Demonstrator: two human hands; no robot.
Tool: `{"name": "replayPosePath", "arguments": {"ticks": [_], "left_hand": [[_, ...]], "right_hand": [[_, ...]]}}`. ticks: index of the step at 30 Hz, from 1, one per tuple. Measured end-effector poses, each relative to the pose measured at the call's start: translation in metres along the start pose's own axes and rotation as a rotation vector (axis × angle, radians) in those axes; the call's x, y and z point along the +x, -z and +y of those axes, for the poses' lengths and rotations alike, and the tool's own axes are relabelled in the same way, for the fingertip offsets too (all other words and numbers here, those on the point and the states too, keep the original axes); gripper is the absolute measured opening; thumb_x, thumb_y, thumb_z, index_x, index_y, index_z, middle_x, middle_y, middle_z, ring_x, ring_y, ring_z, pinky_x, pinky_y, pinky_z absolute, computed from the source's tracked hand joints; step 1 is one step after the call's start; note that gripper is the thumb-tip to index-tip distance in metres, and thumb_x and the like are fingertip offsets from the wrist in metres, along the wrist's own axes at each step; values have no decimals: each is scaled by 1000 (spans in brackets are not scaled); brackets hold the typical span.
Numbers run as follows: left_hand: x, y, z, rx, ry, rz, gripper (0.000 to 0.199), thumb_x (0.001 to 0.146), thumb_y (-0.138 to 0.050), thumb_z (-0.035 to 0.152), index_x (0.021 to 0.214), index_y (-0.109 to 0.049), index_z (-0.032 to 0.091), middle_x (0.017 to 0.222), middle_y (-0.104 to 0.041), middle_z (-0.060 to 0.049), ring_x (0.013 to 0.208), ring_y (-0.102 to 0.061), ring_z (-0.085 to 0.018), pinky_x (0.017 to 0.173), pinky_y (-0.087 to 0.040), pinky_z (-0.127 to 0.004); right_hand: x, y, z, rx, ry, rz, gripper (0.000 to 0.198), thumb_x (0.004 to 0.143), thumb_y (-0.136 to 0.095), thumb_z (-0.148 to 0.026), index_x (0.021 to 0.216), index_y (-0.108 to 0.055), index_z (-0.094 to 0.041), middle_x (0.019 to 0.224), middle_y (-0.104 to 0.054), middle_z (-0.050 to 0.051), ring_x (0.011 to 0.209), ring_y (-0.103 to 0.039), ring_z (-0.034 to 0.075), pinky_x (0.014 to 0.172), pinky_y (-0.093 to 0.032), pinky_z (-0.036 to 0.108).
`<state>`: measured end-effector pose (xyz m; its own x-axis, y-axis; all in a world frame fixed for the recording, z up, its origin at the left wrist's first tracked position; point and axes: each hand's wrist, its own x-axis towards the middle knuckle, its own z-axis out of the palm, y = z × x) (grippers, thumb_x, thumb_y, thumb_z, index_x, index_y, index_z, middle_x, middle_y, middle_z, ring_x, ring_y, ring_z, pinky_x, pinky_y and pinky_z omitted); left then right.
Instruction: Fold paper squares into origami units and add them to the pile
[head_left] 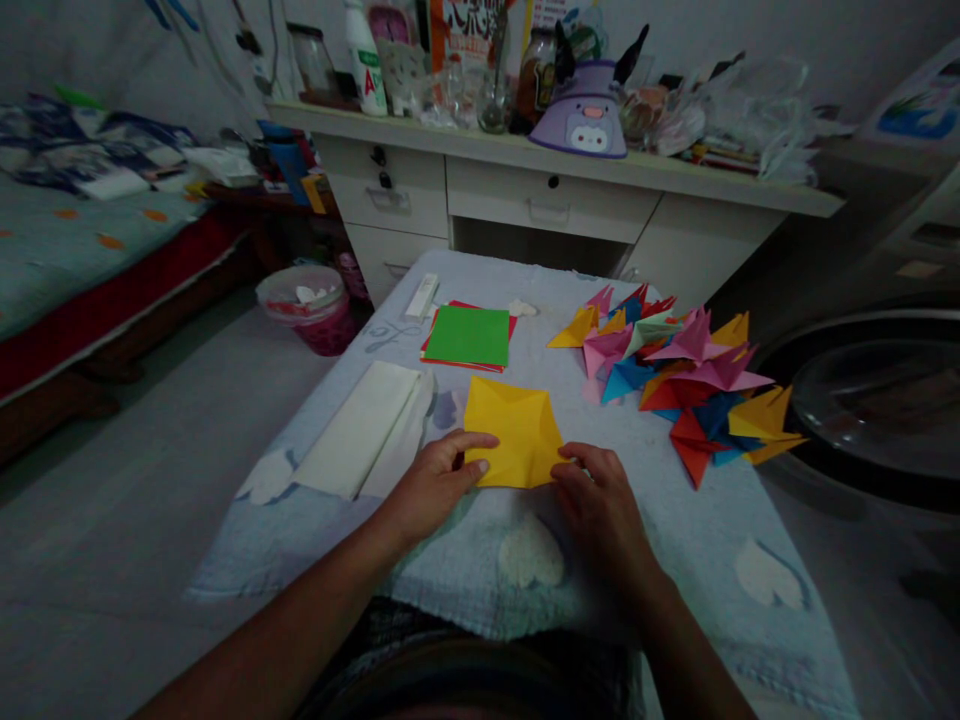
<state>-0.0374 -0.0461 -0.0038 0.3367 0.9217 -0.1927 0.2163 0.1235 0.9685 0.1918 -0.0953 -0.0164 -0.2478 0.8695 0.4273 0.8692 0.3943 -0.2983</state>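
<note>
Creased yellow paper (517, 430), pinched at both sides
The left hand (442, 475) pinches its left edge, the right hand (602, 490) its lower right corner — thin and faceted on the bench (694, 570). Beyond the yellow paper sits a square green-topped stack (469, 337); right of it, sharp-pointed folded shapes (679, 380); left, a smooth white sheet (364, 420) — nearer, patterned cloth (532, 555) reaches the bench's edge.

Both forearms are bare, I notice. The left forearm (315, 590) comes in from seven o'clock and slants toward two; its hand (442, 475) lies low, forefinger stretched to three o'clock, thumb just beneath, slightly apart. The right forearm (675, 620) rises from five o'clock toward eleven, the right hand (600, 492) curled, fingertips gathered toward nine.
</note>
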Motion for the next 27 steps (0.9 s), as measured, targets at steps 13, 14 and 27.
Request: {"name": "replayPosePath", "arguments": {"ticks": [13, 14, 27], "left_hand": [[-25, 18, 0, 791, -430, 6, 82, 65, -82, 27, 137, -43, 26, 149, -24, -13, 138, -28, -36, 110, -35, -55], [-24, 18, 0, 855, -482, 52, 78, 66, -81, 24, 136, -45, 25, 150, -22, -14, 138, -26, -37, 109, -35, -55], [-11, -6, -8, 1105, -1003, 49, 16, 96, -49, 19, 94, -65, 18, 94, -70, -4, 94, -63, -18, 88, -48, -37]], "right_hand": [[-9, -10, 10, 219, -86, 36, 15, 89, -50, -10, 94, -62, -19, 101, -67, 9, 93, -64, 20, 82, -57, 35], [-9, -10, 10, 229, -97, 38, 15, 89, -50, -10, 94, -62, -19, 102, -67, 9, 94, -65, 20, 82, -57, 34], [-13, -6, 14, 227, -108, 34, 17, 89, -51, -11, 97, -63, -19, 106, -66, 10, 96, -65, 20, 84, -56, 36]]}}
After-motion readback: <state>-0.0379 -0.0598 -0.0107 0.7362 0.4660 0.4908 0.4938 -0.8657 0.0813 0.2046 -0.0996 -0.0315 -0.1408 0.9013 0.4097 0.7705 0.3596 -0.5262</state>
